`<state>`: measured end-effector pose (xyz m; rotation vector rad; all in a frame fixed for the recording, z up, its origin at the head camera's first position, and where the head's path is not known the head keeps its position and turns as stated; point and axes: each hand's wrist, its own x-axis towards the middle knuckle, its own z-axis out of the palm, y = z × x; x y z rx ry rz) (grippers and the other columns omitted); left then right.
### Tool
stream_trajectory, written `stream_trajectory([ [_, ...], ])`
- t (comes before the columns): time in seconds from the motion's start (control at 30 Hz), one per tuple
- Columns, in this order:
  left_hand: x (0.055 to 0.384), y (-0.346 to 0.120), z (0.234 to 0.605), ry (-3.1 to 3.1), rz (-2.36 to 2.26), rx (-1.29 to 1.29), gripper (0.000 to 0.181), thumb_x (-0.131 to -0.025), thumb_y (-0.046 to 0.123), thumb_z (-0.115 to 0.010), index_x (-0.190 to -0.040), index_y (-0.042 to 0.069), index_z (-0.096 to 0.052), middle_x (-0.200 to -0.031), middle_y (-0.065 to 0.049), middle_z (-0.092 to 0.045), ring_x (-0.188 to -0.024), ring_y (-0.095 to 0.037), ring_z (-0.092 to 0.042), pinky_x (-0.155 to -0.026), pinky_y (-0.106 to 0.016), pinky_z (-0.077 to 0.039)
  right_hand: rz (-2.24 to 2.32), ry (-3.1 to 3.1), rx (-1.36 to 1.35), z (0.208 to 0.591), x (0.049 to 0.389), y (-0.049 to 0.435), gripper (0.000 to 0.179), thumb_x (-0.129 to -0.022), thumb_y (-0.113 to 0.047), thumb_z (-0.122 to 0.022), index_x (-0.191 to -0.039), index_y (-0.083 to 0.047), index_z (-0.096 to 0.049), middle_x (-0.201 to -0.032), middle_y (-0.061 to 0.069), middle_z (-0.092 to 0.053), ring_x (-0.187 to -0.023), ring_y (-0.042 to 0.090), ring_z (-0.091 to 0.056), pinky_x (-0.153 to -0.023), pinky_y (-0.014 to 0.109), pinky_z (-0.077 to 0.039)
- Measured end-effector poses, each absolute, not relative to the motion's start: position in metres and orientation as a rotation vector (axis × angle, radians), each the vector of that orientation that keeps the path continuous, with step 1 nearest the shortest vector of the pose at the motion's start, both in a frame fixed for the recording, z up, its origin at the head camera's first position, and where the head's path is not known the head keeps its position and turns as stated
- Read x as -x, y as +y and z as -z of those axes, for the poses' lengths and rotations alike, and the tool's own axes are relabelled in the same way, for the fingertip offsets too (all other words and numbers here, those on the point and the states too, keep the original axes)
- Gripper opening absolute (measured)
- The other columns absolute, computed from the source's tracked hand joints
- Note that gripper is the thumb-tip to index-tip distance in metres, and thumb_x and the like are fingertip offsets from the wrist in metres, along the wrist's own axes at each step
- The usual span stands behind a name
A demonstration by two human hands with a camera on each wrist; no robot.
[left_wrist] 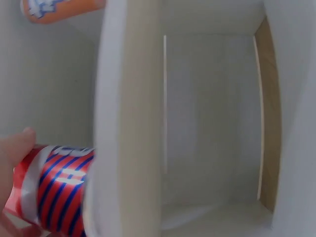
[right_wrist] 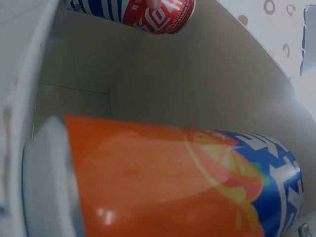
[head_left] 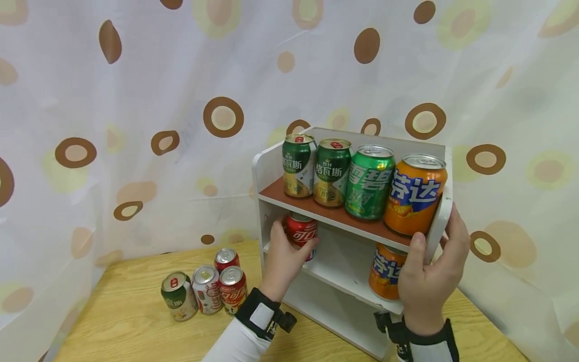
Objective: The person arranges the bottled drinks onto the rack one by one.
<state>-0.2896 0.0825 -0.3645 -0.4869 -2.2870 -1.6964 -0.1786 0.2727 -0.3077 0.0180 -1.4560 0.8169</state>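
My left hand (head_left: 285, 261) grips a red cola can (head_left: 302, 232) at the left end of the rack's middle shelf, thumb in front. In the left wrist view this can (left_wrist: 61, 190) shows blue stripes, and its base is right at the shelf board (left_wrist: 111, 118). My right hand (head_left: 431, 284) holds the right side panel (head_left: 440, 218) of the white rack, with the thumb in front and fingers round the outer side. Close beside it on the middle shelf stands an orange Fanta can (head_left: 386, 275), large in the right wrist view.
On the rack's top shelf stand two dark green cans (head_left: 331, 176), a bright green Sprite can (head_left: 369, 183) and an orange can (head_left: 413, 196). Left of the rack, a green can (head_left: 181, 299) and several red or white cola cans (head_left: 232, 289) cluster on the wooden table (head_left: 131, 306). A patterned curtain (head_left: 280, 90) hangs behind.
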Motion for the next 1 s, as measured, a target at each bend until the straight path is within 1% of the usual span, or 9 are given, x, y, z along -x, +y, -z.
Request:
stream_trajectory([
  [0.13,0.285,0.086,0.37,-2.234,1.661,0.416,0.083,-0.086,0.035,-0.085,-0.145,0.005,-0.035,-0.138,-0.015,-0.045,-0.13,-0.03,-0.052,-0.106,-0.048,-0.052,-0.821,-1.459,-0.018,0.308,0.179,0.272,0.053,-0.095,-0.008,-0.054,-0.146,0.006,-0.047,-0.145,0.024,-0.054,-0.132,0.016,-0.051,-0.107,0.02,-0.041],
  [0.27,0.282,0.087,0.372,-2.211,1.592,0.4,0.076,-0.086,0.035,-0.085,-0.139,0.004,-0.04,-0.133,-0.015,-0.048,-0.123,-0.029,-0.054,-0.1,-0.045,-0.055,-0.826,-1.455,-0.024,0.308,0.179,0.272,0.053,-0.095,-0.008,-0.054,-0.146,0.006,-0.047,-0.145,0.023,-0.054,-0.132,0.017,-0.051,-0.107,0.021,-0.042],
  [0.37,0.282,0.086,0.372,-2.213,1.584,0.403,0.074,-0.087,0.034,-0.085,-0.139,0.004,-0.041,-0.131,-0.014,-0.049,-0.122,-0.028,-0.055,-0.099,-0.046,-0.055,-0.823,-1.453,-0.023,0.308,0.179,0.272,0.053,-0.095,-0.008,-0.054,-0.146,0.006,-0.047,-0.145,0.024,-0.054,-0.132,0.016,-0.051,-0.106,0.02,-0.042],
  [0.6,0.285,0.082,0.373,-2.254,1.535,0.434,0.066,-0.09,0.033,-0.082,-0.139,0.001,-0.05,-0.129,-0.016,-0.06,-0.119,-0.03,-0.061,-0.097,-0.048,-0.057,-0.816,-1.452,-0.03,0.308,0.179,0.272,0.053,-0.095,-0.008,-0.054,-0.145,0.007,-0.048,-0.144,0.024,-0.054,-0.131,0.016,-0.051,-0.106,0.02,-0.042],
  [0.77,0.287,0.079,0.369,-2.296,1.514,0.495,0.06,-0.092,0.035,-0.079,-0.138,0.003,-0.056,-0.125,-0.015,-0.067,-0.112,-0.027,-0.065,-0.089,-0.045,-0.058,-0.814,-1.456,-0.028,0.308,0.179,0.273,0.053,-0.095,-0.009,-0.054,-0.145,0.007,-0.047,-0.145,0.024,-0.054,-0.132,0.016,-0.051,-0.106,0.02,-0.042],
  [0.87,0.288,0.077,0.368,-2.311,1.532,0.53,0.06,-0.093,0.034,-0.078,-0.139,0.002,-0.054,-0.127,-0.016,-0.068,-0.108,-0.027,-0.067,-0.083,-0.043,-0.059,-0.811,-1.455,-0.031,0.309,0.179,0.273,0.053,-0.095,-0.009,-0.054,-0.145,0.007,-0.047,-0.145,0.024,-0.054,-0.132,0.016,-0.051,-0.106,0.02,-0.042],
  [0.93,0.289,0.076,0.368,-2.319,1.552,0.547,0.061,-0.094,0.033,-0.077,-0.14,0.002,-0.051,-0.132,-0.018,-0.066,-0.112,-0.029,-0.067,-0.087,-0.045,-0.059,-0.809,-1.455,-0.031,0.309,0.18,0.273,0.053,-0.095,-0.009,-0.054,-0.145,0.007,-0.047,-0.145,0.024,-0.054,-0.132,0.017,-0.052,-0.106,0.019,-0.042],
  [1.0,0.29,0.074,0.368,-2.317,1.578,0.566,0.062,-0.095,0.031,-0.076,-0.141,0.001,-0.047,-0.136,-0.021,-0.063,-0.119,-0.032,-0.066,-0.094,-0.048,-0.058,-0.808,-1.456,-0.03,0.309,0.18,0.274,0.053,-0.095,-0.009,-0.054,-0.145,0.007,-0.047,-0.145,0.024,-0.054,-0.132,0.017,-0.052,-0.106,0.019,-0.042],
])
